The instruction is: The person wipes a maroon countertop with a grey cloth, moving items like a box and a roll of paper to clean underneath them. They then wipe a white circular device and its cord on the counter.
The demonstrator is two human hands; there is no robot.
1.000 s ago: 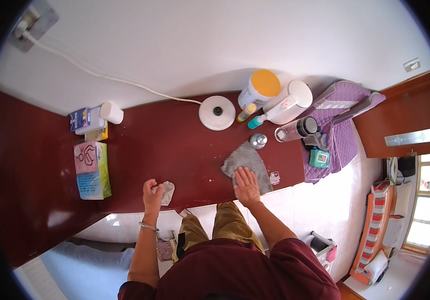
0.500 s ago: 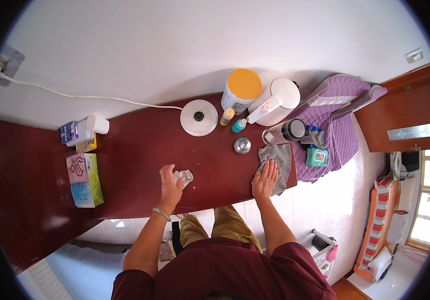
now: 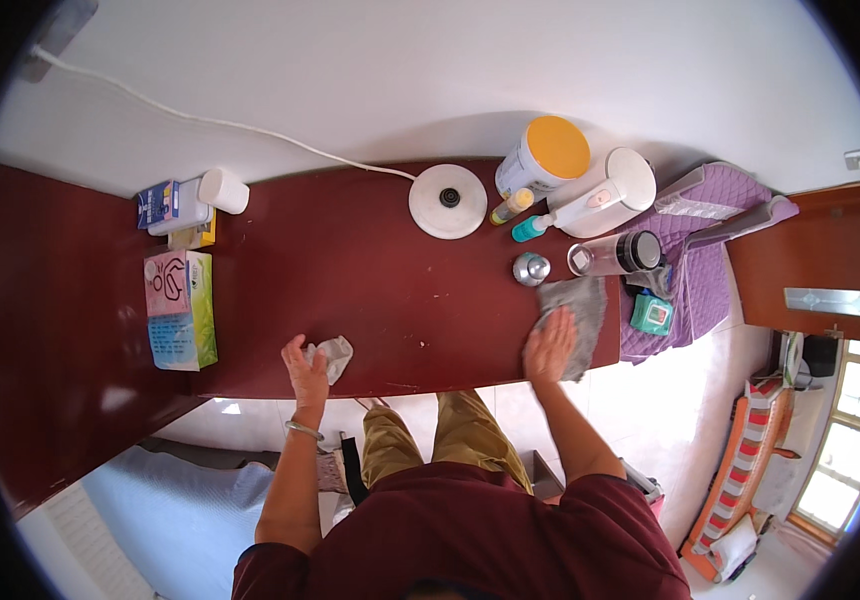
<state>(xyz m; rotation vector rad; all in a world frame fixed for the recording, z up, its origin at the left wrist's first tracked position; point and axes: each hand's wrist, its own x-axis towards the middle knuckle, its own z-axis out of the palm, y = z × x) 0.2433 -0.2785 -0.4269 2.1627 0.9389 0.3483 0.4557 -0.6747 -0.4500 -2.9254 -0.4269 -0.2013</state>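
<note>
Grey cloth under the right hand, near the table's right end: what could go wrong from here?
The grey cloth lies beside a small metal cup and a clear bottle lying on its side; a wide sweep by the right hand might knock or roll them. The cloth is also near the table edge and might slip off.

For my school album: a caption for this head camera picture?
Right hand presses grey cloth on red table; left hand holds crumpled tissue.

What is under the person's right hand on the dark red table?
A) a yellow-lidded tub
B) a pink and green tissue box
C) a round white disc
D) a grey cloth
D: the right hand lies flat on the grey cloth near the right end of the dark red table.
</note>
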